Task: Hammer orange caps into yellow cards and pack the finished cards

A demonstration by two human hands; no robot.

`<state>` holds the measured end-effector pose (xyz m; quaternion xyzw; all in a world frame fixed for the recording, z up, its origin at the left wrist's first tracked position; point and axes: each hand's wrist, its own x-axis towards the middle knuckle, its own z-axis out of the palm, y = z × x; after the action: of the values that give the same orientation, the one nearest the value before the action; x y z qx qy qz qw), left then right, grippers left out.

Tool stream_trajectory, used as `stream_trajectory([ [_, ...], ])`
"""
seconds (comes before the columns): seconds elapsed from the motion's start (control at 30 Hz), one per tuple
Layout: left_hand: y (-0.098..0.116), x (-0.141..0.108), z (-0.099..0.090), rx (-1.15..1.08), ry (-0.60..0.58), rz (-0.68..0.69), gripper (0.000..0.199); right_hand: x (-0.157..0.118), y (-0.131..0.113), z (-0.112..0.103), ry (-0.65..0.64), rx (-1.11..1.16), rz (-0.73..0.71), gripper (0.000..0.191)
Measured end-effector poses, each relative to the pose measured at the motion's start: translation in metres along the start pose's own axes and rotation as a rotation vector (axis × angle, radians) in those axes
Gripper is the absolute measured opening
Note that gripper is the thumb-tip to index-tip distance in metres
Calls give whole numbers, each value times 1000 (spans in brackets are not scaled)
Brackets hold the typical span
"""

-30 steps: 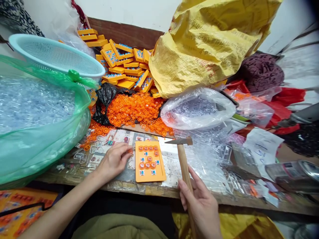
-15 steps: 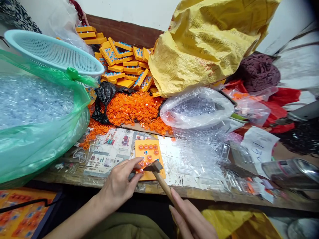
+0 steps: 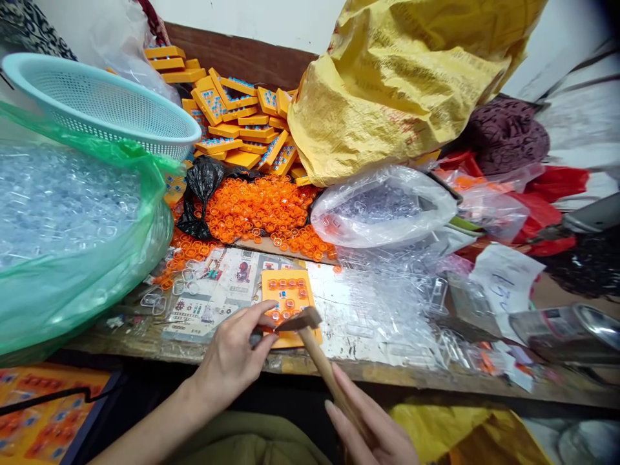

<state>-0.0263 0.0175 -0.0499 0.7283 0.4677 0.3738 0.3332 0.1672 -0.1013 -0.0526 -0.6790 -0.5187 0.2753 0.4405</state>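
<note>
A flat orange panel (image 3: 302, 281) lies on the bench in front of me, with round clear-orange pieces and a few blue bits set in it. My right hand (image 3: 371, 420) is wrapped round the wooden handle of a hammer (image 3: 317, 355). The hammer's dark metal head is over the panel's lower part and hides some of it. At the panel's lower left, my left hand (image 3: 237, 342) has thumb and forefinger curled together close to the hammer head. What those fingertips pinch, if anything, is too small to make out.
Behind the panel lies a heap of orange rings (image 3: 261, 206), with stacked yellow-orange panels (image 3: 242, 123) beyond. A green bag (image 3: 87, 290) of clear pieces and a blue basket (image 3: 106, 110) stand left. Right are a white plastic bag (image 3: 334, 236), a yellow sack (image 3: 382, 110) and a jar (image 3: 557, 332).
The hammer head has risen slightly and tilted, moving a little to the right. My left hand stays by the panel's lower left. The view has shifted very slightly.
</note>
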Motion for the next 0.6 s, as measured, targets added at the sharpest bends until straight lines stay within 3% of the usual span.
stream_trajectory([
  [0.1,6,4,-1,-168,22,-227,45,21,-12,4,70,202,321,56],
  [0.17,13,9,-2,-329,79,-367,51,43,-15,7,28,293,380,71],
  [0.3,30,25,-10,-657,95,-599,56,83,-9,11,-146,93,266,70],
  [0.43,38,40,-12,-789,141,-772,53,94,-6,18,-160,-92,131,61],
  [0.6,40,51,3,-1086,-51,-838,32,88,-13,15,-188,-210,-15,40],
])
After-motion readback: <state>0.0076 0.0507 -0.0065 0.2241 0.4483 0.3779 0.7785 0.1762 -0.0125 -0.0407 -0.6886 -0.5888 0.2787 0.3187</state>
